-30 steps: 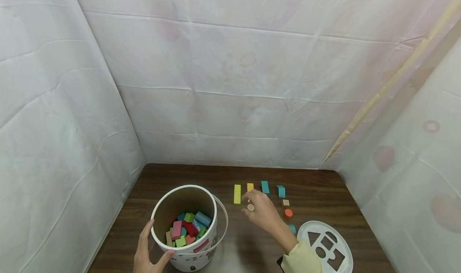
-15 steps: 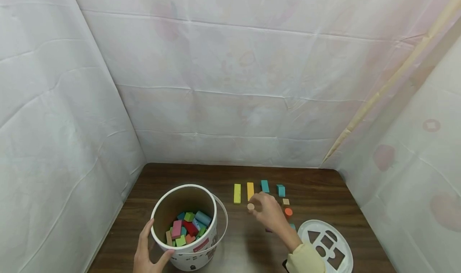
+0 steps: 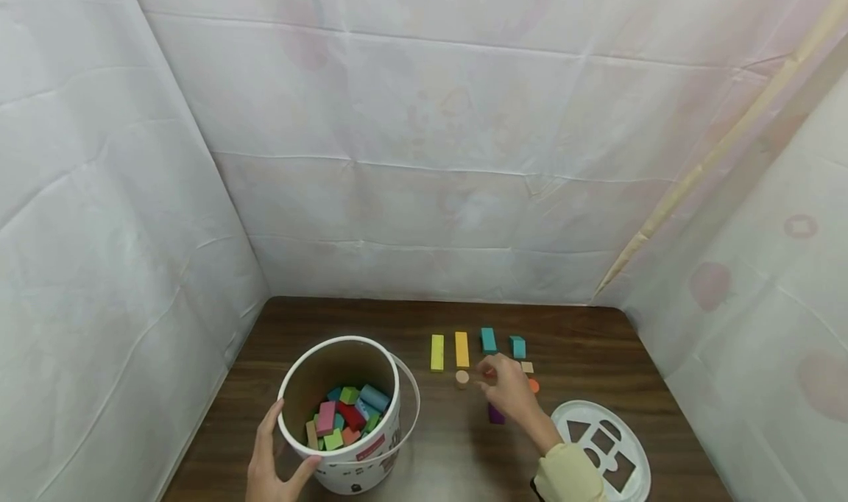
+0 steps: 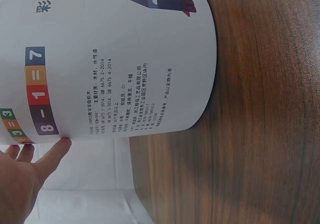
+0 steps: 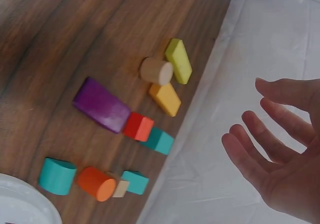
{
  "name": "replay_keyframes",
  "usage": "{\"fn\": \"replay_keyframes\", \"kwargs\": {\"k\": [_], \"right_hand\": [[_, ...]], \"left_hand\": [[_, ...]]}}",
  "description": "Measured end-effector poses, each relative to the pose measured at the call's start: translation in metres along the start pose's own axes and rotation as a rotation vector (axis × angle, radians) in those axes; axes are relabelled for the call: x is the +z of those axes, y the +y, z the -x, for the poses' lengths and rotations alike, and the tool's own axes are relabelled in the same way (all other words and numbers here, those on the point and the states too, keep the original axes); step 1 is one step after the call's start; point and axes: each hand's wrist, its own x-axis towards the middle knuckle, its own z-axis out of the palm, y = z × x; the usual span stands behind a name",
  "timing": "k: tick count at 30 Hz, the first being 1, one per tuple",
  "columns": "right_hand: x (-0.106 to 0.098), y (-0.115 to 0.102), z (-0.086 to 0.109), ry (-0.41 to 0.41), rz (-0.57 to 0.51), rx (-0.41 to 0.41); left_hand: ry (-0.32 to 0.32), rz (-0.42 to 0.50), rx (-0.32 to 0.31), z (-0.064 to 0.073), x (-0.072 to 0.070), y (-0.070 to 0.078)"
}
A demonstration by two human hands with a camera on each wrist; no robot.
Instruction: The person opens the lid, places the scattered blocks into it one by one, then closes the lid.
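At the lower left of the head view I see the left hand [image 3: 268, 465] resting on the side of a round white bucket [image 3: 347, 476] with pictures printed on it. Its fingers and thumb are spread out, touching near the rim. Inside the bucket is a pile of painted blocks, and a pink block [image 3: 326, 418] sits near the top.

At the lower middle right of the head view I see the right hand [image 3: 511, 391], coming out of a pale yellow sleeve [image 3: 570, 475]. Its fingers are a bit bent, with a gap to the thumb, and it holds nothing. A small red block [image 5: 138, 126] is on the dark brown wooden table [image 3: 450, 450], partly hidden by that hand in the head view. Near it are a purple block [image 3: 496, 414], a round tan peg [image 3: 461, 379], a long yellow block [image 3: 437, 352] and a long orange-yellow block [image 3: 461, 349]. I also see a fat orange cylinder [image 5: 97, 183]. At the lower right is a round white lid [image 3: 586, 408] with shaped holes.
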Motion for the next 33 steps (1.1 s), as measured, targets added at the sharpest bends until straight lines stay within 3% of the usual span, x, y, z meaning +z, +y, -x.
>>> {"fn": "replay_keyframes", "kwargs": {"k": [5,14,27,33], "right_hand": [[0.004,0.008,0.002,0.019,-0.002,0.017],[0.013,0.027,0.005,-0.016,0.005,0.157],[0.026,0.04,0.007,-0.017,0.057,0.177],[0.035,0.045,0.007,-0.048,0.091,0.225]], "left_hand": [[0.001,0.0,-0.002,0.0,0.0,-0.001],[0.003,-0.003,-0.005,0.0,-0.001,-0.001],[-0.01,-0.005,-0.026,0.0,-0.001,0.0],[-0.012,0.002,-0.029,0.0,-0.001,0.0]]}}
